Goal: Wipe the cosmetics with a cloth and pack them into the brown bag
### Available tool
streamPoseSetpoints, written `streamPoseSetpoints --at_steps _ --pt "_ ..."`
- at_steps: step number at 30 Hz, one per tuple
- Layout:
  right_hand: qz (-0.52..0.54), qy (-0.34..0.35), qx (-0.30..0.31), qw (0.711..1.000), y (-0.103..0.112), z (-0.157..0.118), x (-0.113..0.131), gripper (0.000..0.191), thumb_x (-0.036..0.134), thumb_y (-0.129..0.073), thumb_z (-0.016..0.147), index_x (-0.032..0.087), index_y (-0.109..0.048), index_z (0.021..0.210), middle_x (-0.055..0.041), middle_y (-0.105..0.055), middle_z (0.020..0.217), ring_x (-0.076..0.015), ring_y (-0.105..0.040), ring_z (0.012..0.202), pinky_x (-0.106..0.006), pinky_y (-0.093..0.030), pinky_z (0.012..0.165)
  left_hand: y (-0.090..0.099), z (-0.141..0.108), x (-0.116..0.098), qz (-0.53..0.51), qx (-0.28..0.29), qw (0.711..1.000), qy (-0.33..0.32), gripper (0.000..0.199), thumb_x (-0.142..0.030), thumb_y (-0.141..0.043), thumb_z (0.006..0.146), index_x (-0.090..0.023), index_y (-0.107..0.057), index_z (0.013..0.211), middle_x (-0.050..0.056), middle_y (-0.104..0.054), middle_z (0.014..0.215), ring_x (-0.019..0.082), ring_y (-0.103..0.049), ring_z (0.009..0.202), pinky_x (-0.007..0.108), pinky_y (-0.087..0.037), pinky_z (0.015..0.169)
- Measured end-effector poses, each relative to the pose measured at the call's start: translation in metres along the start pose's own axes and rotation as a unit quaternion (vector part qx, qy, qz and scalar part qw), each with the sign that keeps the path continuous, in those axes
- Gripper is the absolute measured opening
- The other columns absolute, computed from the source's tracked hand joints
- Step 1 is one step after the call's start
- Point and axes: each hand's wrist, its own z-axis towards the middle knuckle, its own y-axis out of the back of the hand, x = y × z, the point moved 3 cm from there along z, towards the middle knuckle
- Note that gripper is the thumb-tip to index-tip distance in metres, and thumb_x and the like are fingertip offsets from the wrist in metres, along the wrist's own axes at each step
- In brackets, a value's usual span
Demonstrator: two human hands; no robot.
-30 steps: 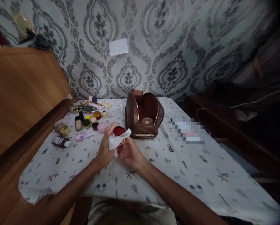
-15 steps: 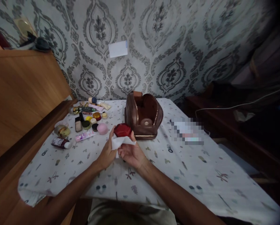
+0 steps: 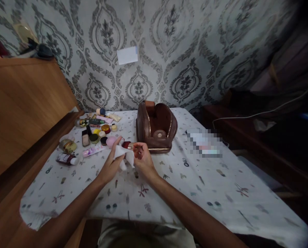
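Observation:
My left hand (image 3: 112,163) is closed round a red case (image 3: 127,144) with a white tissue (image 3: 124,155) draped over it. Most of the case is hidden by the tissue and fingers. My right hand (image 3: 142,158) is curled at the tissue's right edge, thumb and fingers closed on it. Right behind the hands stands a brown cosmetic bag (image 3: 140,127), unzipped and gaping at the top. Left of my left hand lie a pink egg-shaped item (image 3: 110,141) and a pink-white tube (image 3: 94,151).
Small jars, bottles and tubes, among them a dark bottle (image 3: 67,159) and a gold-lidded jar (image 3: 105,128), cover the table's left side. A blurred-out flat object (image 3: 204,142) lies at right. A wooden panel (image 3: 27,103) borders the left; a patterned wall stands behind.
The red case has been tipped, so its broad red face no longer shows. My right hand has turned from supporting it to curling at the tissue's edge. Both hands moved slightly left.

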Motion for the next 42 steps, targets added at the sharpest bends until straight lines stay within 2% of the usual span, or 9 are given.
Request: streamPoseSetpoints --at_steps 6,10,17,20,23,30,34,37,42 --pt "-0.264 0.181 0.004 0.947 0.001 -0.011 0.015 0.041 0.013 -0.060 0.069 0.020 -0.052 0.109 -0.0073 -0.056 0.104 -0.0234 -0.055 0.096 -0.038 -0.049 0.085 -0.015 -0.003 -0.007 0.146 0.081 0.979 -0.120 0.067 -0.026 -0.054 0.087 -0.019 -0.030 0.150 0.013 -0.030 0.159 0.026 -0.027 0.146 0.043 -0.020 0.120" --pt "-0.342 0.232 0.036 0.910 -0.003 -0.018 0.025 0.036 0.008 -0.049 0.078 0.019 -0.056 0.112 -0.0090 -0.053 0.103 -0.0238 -0.053 0.098 -0.039 -0.047 0.087 -0.017 0.009 -0.005 0.144 0.047 0.984 -0.093 0.057 -0.032 -0.051 0.089 -0.018 -0.039 0.143 0.014 -0.046 0.147 0.026 -0.043 0.136 0.042 -0.031 0.114" --pt "-0.229 0.151 0.074 0.959 0.003 -0.007 0.036 0.047 0.029 -0.078 0.067 0.021 -0.060 0.110 -0.0057 -0.059 0.103 -0.0232 -0.057 0.095 -0.036 -0.048 0.084 -0.006 0.036 -0.012 -0.030 -0.022 0.998 0.054 0.038 -0.047 -0.059 0.081 -0.018 -0.064 0.106 0.008 -0.067 0.114 0.024 -0.062 0.104 0.028 -0.050 0.083" --pt "-0.125 0.055 0.066 0.988 0.012 -0.003 0.061 0.050 0.030 -0.083 0.065 0.025 -0.060 0.109 -0.0027 -0.065 0.105 -0.0225 -0.061 0.099 -0.035 -0.047 0.090 -0.005 0.045 -0.016 -0.125 -0.023 0.986 0.112 0.036 -0.036 -0.065 0.069 -0.019 -0.062 0.101 0.003 -0.070 0.095 0.020 -0.066 0.081 0.025 -0.050 0.064" --pt "-0.101 0.054 0.042 0.993 0.020 0.004 0.100 0.049 0.029 -0.084 0.065 0.027 -0.060 0.108 -0.0006 -0.068 0.101 -0.0215 -0.063 0.096 -0.036 -0.047 0.090 -0.009 0.054 -0.015 -0.146 0.015 0.978 0.150 0.039 -0.030 -0.063 0.063 -0.021 -0.058 0.101 -0.005 -0.062 0.062 0.015 -0.055 0.049 0.022 -0.041 0.047" --pt "-0.120 0.151 -0.089 0.977 0.051 0.078 0.167 0.042 0.038 -0.079 0.067 0.023 -0.056 0.100 -0.0021 -0.069 0.099 -0.0197 -0.064 0.094 -0.036 -0.048 0.091 -0.030 0.064 0.005 0.010 0.112 0.993 0.041 0.024 -0.028 -0.051 0.068 -0.020 -0.059 0.089 -0.008 -0.045 0.055 0.012 -0.040 0.045 0.022 -0.031 0.047" --pt "-0.233 0.140 -0.138 0.952 0.071 0.131 0.164 0.046 0.040 -0.078 0.062 0.019 -0.054 0.095 -0.0018 -0.066 0.091 -0.0199 -0.063 0.087 -0.036 -0.049 0.085 -0.037 0.056 0.025 0.081 0.142 0.986 -0.020 0.025 -0.027 -0.048 0.071 -0.020 -0.061 0.091 -0.005 -0.051 0.063 0.012 -0.037 0.047 0.024 -0.030 0.051" --pt "-0.409 0.082 -0.156 0.896 0.079 0.157 0.153 0.043 0.033 -0.079 0.061 0.019 -0.054 0.093 -0.0007 -0.064 0.086 -0.0212 -0.062 0.085 -0.036 -0.049 0.081 -0.038 0.052 0.036 0.106 0.147 0.982 -0.041 0.026 -0.027 -0.047 0.071 -0.020 -0.062 0.092 -0.002 -0.060 0.073 0.016 -0.046 0.056 0.027 -0.037 0.059" --pt "-0.498 -0.002 -0.131 0.857 0.071 0.188 0.132 0.039 0.018 -0.087 0.054 0.018 -0.060 0.082 -0.0040 -0.065 0.083 -0.0271 -0.064 0.090 -0.037 -0.049 0.081 -0.038 0.052 0.043 0.100 0.165 0.980 -0.047 0.031 -0.023 -0.047 0.071 -0.021 -0.064 0.097 0.002 -0.066 0.088 0.024 -0.058 0.081 0.030 -0.042 0.070"
